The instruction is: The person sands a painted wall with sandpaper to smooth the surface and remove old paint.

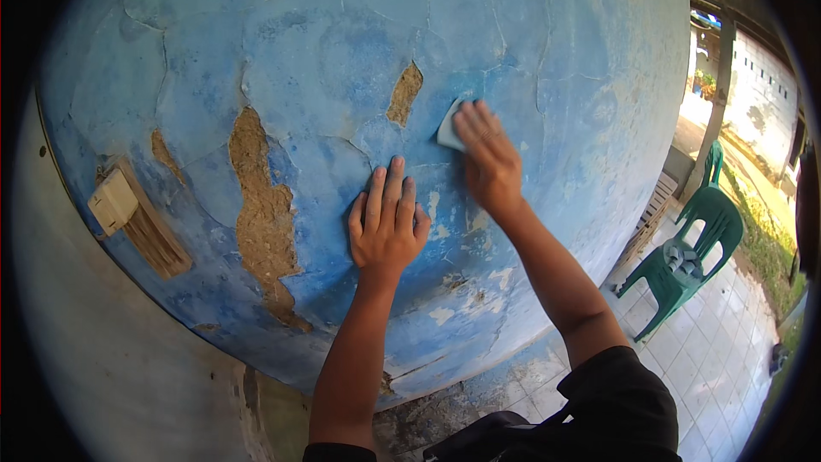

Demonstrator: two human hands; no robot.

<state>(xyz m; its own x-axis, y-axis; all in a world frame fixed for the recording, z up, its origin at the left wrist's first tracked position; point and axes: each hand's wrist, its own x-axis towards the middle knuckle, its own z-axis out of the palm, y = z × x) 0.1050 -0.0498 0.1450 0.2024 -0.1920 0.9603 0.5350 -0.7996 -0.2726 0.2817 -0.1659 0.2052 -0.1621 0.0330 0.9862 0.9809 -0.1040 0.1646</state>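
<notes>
A cracked, blue-painted plaster wall (333, 90) fills most of the view before me. My left hand (388, 224) lies palm down on it, fingers spread, holding nothing. Higher and to the right, my right hand (492, 157) presses a small pale sheet (450, 127) flat against the paint; it looks like sandpaper, though its working face is hidden. The right fingers are slightly blurred. Between and above the hands, a small patch of bare plaster (405, 95) shows through. A long, rough patch of exposed plaster (263, 205) runs down the wall left of my left hand.
At left, a cream electrical fitting (113, 202) sits on a wooden board (157, 240) fixed to the wall. To the right, a green plastic chair (670, 289) carries several grey rolled or folded pieces (683, 261). It stands on a white tiled floor (705, 359) beside grass (763, 231).
</notes>
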